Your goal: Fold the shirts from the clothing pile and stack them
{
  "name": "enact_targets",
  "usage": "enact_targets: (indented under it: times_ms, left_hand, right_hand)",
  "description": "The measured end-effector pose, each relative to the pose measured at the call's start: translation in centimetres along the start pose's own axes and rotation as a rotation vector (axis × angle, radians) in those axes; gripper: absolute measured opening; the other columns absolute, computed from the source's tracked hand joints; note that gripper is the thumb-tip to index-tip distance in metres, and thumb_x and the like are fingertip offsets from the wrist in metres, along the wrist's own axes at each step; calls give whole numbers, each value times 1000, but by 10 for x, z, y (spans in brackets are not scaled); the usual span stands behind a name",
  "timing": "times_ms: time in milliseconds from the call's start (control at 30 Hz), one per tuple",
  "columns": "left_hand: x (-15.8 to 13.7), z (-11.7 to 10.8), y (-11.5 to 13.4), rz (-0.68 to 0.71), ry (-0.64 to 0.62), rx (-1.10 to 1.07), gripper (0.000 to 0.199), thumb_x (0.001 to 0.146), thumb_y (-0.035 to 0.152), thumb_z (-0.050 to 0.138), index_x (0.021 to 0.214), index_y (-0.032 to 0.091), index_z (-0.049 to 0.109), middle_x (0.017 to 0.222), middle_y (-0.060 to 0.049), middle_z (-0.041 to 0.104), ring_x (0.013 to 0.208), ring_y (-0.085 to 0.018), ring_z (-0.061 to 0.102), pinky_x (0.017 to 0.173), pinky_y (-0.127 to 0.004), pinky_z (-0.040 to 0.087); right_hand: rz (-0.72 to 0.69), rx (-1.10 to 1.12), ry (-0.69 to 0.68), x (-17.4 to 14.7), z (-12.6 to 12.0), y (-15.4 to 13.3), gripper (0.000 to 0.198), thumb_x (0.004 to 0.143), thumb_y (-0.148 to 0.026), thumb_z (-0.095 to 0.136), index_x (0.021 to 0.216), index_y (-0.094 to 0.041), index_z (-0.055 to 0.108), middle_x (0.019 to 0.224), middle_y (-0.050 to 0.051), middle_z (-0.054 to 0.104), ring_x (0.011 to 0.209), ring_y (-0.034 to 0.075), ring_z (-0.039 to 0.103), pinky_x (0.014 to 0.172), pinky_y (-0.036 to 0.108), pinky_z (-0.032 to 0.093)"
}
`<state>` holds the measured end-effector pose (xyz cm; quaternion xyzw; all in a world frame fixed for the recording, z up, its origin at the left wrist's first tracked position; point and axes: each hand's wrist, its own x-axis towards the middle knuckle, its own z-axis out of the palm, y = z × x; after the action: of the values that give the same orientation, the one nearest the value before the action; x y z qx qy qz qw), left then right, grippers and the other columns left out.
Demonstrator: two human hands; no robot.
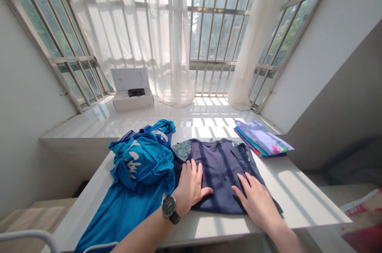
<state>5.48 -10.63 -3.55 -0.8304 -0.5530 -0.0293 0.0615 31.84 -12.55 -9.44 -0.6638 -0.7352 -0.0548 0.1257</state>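
Note:
A dark navy T-shirt point(217, 165) with patterned shoulder patches lies spread on the white table point(310, 201), its neckline toward the window and a sleeve folded in on the right. My left hand point(191, 185), with a black watch point(169, 207) on the wrist, rests on the shirt's left part, fingers spread. On its right part lies my right hand point(253, 197), fingers apart and nothing gripped. Just left of the shirt sits a crumpled pile of blue clothing point(143, 165) with white print, one part hanging over the front edge.
A stack of folded clothes point(262, 137), lilac on top, lies at the table's right back. On the windowsill point(176, 115) stands an open white box point(133, 101) with a black object in it. Sheer curtains point(161, 46) hang before the barred window. A white curved bar point(30, 235) shows at lower left.

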Motion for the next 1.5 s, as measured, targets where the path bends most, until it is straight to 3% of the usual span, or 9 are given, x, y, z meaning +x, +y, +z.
enact_targets:
  times_ms: [233,400,500,667,800,967,1267,1400,1500]
  left_hand:
    - [-2,-23,9,259,-64,-171,77,89,80,48,116,12,69,87,-18,70,83,-33,64,74,-42,47]
    - [4,-10,-11,568,-35,-471,49,90,63,65,121,24,68,121,-9,74,110,-31,65,95,-43,46]
    - [5,2,-22,613,-26,-564,58,89,64,66,135,29,62,146,-6,62,134,-34,52,110,-47,38]
    - [12,17,-32,564,-10,-542,70,93,68,56,149,26,51,157,-10,49,144,-35,44,117,-51,34]
    - [24,21,-36,486,29,-521,67,95,64,56,150,25,51,157,-13,49,144,-36,44,117,-52,34]
    - [21,14,-42,527,-53,-640,81,84,71,67,148,24,54,157,-14,49,145,-40,42,120,-56,29]
    - [3,10,-44,635,-232,-776,120,42,78,88,145,28,54,162,-17,39,149,-49,29,121,-66,18]
    - [2,7,-48,668,-275,-764,106,42,72,92,133,25,63,160,-18,41,149,-47,29,122,-64,19]
    - [3,4,-49,689,-285,-736,75,52,59,95,115,26,72,155,-14,47,147,-43,35,122,-59,25]
  right_hand:
    - [2,14,-174,103,0,38,54,97,-52,48,140,-22,61,153,12,54,145,37,44,116,57,36]
    - [-135,46,-97,162,13,7,45,101,-34,42,138,-19,62,154,13,53,142,35,47,115,52,40]
    - [-187,103,12,171,9,-19,44,98,-26,44,138,-17,61,154,17,51,141,34,47,115,53,40]
    - [-237,493,161,114,-24,-34,36,100,-40,46,124,-23,66,143,12,60,132,29,57,113,47,47]
    - [-293,660,-82,34,-46,-28,30,99,-45,55,117,-28,72,136,8,67,126,27,64,107,38,54]
    - [-284,603,-173,-30,-35,-14,69,87,-47,74,150,-30,52,153,11,54,139,32,53,113,47,49]
    - [-130,564,-169,-42,-30,22,46,89,-54,68,126,-27,73,141,12,65,131,32,60,112,48,50]
    - [-88,583,-150,-45,-31,27,50,89,-59,66,125,-26,74,141,13,65,131,33,60,112,49,50]
    - [-59,574,-160,-46,-34,24,50,89,-58,65,125,-24,74,140,14,65,130,33,60,112,50,50]
